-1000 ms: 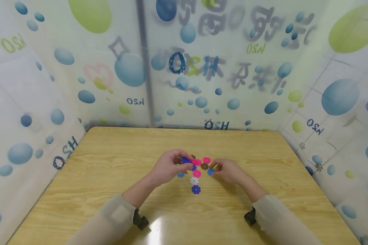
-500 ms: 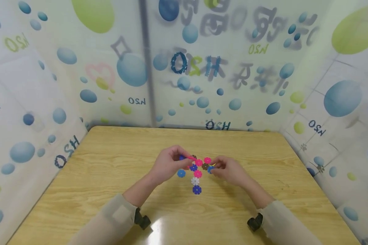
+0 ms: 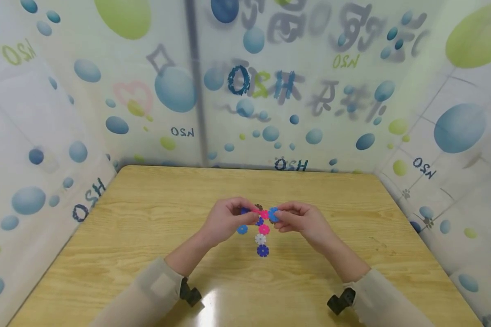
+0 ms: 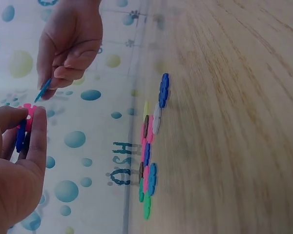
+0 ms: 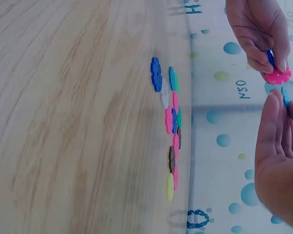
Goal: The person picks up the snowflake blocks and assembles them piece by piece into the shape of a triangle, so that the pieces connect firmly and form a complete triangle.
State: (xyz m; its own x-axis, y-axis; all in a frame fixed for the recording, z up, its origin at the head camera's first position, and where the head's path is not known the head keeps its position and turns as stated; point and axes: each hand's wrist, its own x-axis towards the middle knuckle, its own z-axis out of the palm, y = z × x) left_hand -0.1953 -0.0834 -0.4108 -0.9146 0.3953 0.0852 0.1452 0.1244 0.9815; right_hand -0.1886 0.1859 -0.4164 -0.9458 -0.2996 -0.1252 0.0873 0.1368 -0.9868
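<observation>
Both hands hover above a wooden table [image 3: 147, 254]. My left hand [image 3: 251, 217] pinches a pink flower disc [image 3: 263, 214] joined to a dark blue one [image 4: 20, 139]. Facing it, my right hand [image 3: 279, 217] pinches a light blue flower disc [image 3: 273, 214] by its edge, right beside the pink disc. In the left wrist view the light blue disc [image 4: 43, 90] still stands slightly apart from the pink disc [image 4: 28, 113]. The right wrist view shows my right hand [image 5: 282, 100] just below the pink disc [image 5: 278, 76].
Several loose flower discs lie under the hands: light blue [image 3: 242, 229], pink [image 3: 263, 229], white [image 3: 260, 239], dark blue [image 3: 263, 250], with more colours in the row [image 5: 172, 126]. Patterned curtain walls [image 3: 245, 91] close in the table's back and sides.
My right hand lifted a light blue disc off the table and moved it left, up to the pink disc in my left hand. My left hand barely moved.
</observation>
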